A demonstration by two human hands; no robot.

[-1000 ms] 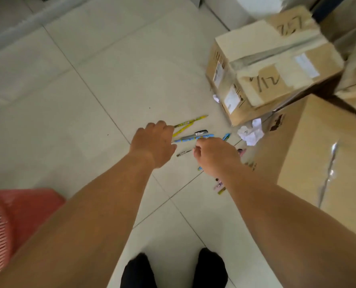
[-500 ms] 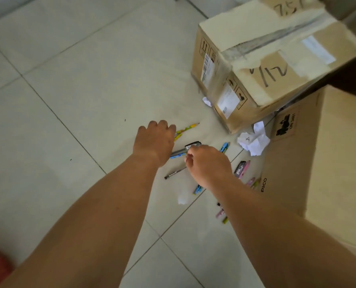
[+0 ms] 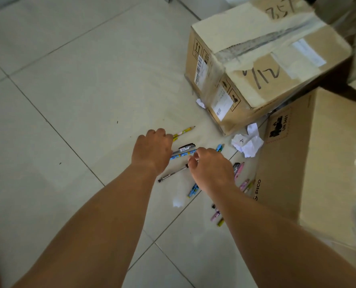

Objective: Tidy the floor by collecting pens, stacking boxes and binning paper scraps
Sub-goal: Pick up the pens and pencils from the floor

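Pens (image 3: 193, 190) lie scattered on the floor (image 3: 79, 90) between your hands and the large box (image 3: 322, 163). Your right hand (image 3: 211, 168) has a narrow grip, thumb and forefinger pinching one end of the grey pen (image 3: 173, 173). Held that far from its middle, it could swing, slip and roll away. Your left hand (image 3: 152, 150) is curled over a yellow pencil (image 3: 184, 129) and two more pens. I cannot tell whether that grip holds them; if it is loose, they may fan out. Pink pens (image 3: 239, 169) lie just beside the box, partly under your right forearm, and are easily missed. The paper scrap (image 3: 177, 201) could get swept up with them.
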